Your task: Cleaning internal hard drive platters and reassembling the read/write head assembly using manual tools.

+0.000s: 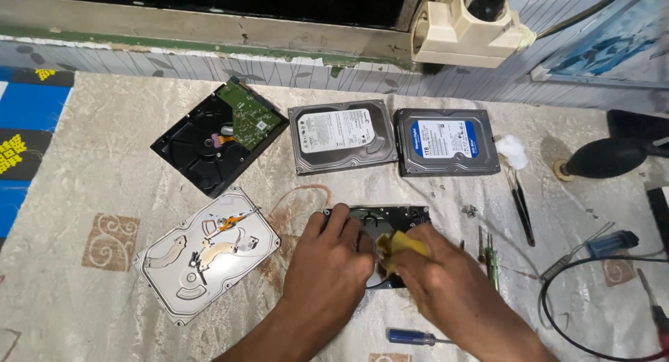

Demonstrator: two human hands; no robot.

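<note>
Hands (390,264) mid-cloth, drives (341,135) beyond

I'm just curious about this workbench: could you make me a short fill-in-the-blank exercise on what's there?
1. The right hand presses a small ____ cloth onto the opened hard drive.
2. The left hand rests on that drive's ____ side.
3. The screwdriver nearest the camera has a ____ handle.
4. The hard drive turned circuit-board-up shows a ____ board.

Missing words: yellow; left; blue; green
</note>
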